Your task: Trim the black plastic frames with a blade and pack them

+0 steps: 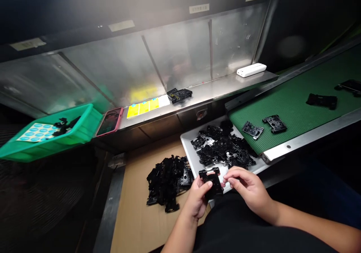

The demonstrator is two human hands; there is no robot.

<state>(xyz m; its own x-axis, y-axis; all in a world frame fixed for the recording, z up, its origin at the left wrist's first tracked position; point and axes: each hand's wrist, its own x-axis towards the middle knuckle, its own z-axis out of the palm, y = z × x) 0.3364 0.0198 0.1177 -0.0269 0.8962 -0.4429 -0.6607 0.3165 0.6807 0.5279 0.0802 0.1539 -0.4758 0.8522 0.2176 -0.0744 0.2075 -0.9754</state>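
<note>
My left hand (199, 196) grips a black moulded plastic part (213, 183), thumb on its face, close to my body. Just to the right of that part is my right hand (249, 191), thumb and fingertips drawn together in a pinch. Whether something small sits between those fingertips cannot be made out. Beyond both hands, a white tray (187, 147) holds a heap of similar black parts (222, 145). Another pile of black parts (167, 179) lies left of the tray on a cardboard sheet (135, 196).
A green conveyor belt (293, 95) at the right carries several black parts. On the metal shelf (211, 91) are stacked black parts (179, 95), a yellow label sheet (143, 108), a pink-framed device (110, 122) and a white device (251, 70). A green bin (81, 127) stands left.
</note>
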